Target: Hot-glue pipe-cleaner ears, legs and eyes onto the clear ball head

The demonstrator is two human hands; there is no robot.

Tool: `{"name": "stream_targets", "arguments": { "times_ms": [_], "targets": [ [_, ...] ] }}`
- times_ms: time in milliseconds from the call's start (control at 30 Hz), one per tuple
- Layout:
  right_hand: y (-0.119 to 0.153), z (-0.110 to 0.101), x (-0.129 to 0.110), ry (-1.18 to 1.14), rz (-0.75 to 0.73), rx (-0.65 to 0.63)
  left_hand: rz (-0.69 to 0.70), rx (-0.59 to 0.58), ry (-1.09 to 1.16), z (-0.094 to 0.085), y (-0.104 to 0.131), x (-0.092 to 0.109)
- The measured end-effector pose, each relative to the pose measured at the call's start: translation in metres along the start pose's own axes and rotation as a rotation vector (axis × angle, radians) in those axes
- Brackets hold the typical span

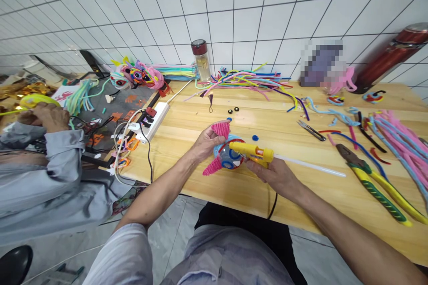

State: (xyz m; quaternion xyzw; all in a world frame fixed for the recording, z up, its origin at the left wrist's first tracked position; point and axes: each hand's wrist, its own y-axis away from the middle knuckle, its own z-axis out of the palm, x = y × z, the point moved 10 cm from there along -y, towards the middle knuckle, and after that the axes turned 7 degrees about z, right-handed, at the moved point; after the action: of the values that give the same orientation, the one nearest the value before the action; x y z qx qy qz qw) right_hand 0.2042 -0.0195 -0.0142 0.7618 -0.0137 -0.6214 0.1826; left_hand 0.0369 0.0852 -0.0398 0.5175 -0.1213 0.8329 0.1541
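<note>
In the head view, my left hand (pixel 203 143) grips a small craft figure (pixel 228 156) made of blue, red and pink pipe cleaners, with two pink pointed parts. My right hand (pixel 276 174) is wrapped round a yellow glue gun (pixel 252 152), and a long clear glue stick (pixel 310 165) juts from its back. The gun's front lies over the figure; its nozzle tip is hard to make out. Just behind the figure a blue disc (pixel 255 137) rests on the table, and two small black rings (pixel 233 110) lie farther back.
Pliers (pixel 371 182), snips (pixel 310 130) and pipe cleaners (pixel 401 142) lie at right. A white power strip (pixel 153 121) with cables is at left. A glass bottle (pixel 201 60) and a red flask (pixel 389 58) stand by the wall. Another person's hands (pixel 50 116) work at far left.
</note>
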Motion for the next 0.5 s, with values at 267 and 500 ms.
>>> {"name": "stream_targets", "arguments": {
  "times_ms": [267,500],
  "targets": [
    [-0.005,-0.022,0.003,-0.205,-0.131,0.136,0.068,0.077,0.108,-0.005,-0.007,0.008],
    [-0.003,-0.037,-0.007,-0.332,-0.207,0.197,0.201,0.169,0.098,-0.015,-0.007,0.037]
  ]
}}
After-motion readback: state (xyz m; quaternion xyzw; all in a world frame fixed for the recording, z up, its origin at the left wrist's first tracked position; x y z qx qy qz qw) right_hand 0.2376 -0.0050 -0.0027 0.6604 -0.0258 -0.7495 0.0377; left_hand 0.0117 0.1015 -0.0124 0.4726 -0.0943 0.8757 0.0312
